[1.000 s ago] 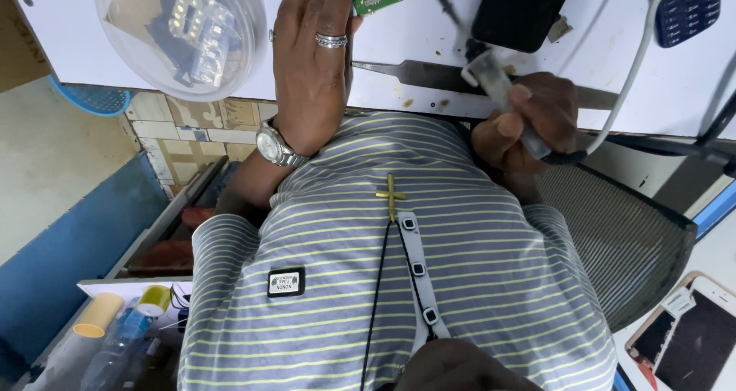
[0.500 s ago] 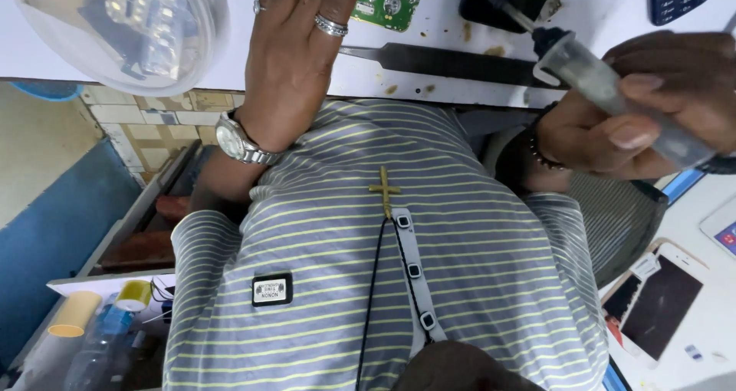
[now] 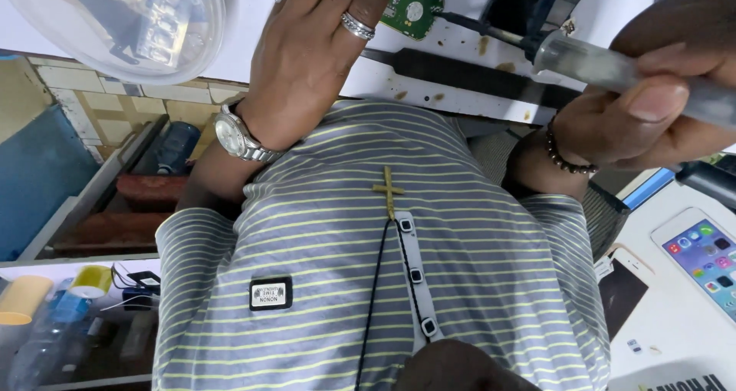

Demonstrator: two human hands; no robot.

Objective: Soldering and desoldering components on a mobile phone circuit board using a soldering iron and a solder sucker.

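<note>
White worktop [image 3: 460,100] is filling the upper edge of the head view, and the work is being done at its near rim. At its centre, the left hand [image 3: 314,46] is being laid flat and open on the surface, with its fingertips being kept just beside a small green circuit board [image 3: 410,8], which is lying at the top of the frame. A clear syringe-like barrel [image 3: 590,61] is being gripped firmly by the closed right hand [image 3: 652,107], thumb on top, with its dark tip being pointed toward the board but held apart from it.

For a clean result, the board is probably best pinned by the left fingertips while the tip is being lowered slowly, with the right wrist being rested on the table edge so that only a small amount is being squeezed out.

A long dark strip [image 3: 475,73] is lying between barrel and table edge, right under the tip's path, and a dark rod is reaching in beside the board; both are likely to be brushed. A wristwatch [image 3: 234,134] and a beaded bracelet [image 3: 560,149] are being worn. Farther out, a clear plastic bowl [image 3: 130,23] of small parts is being kept at the left, a lit phone [image 3: 701,257] is lying at the right, and bottles [image 3: 46,330] are being stored on a shelf at lower left. Much of the view is being blocked by a striped shirt [image 3: 383,284]
</note>
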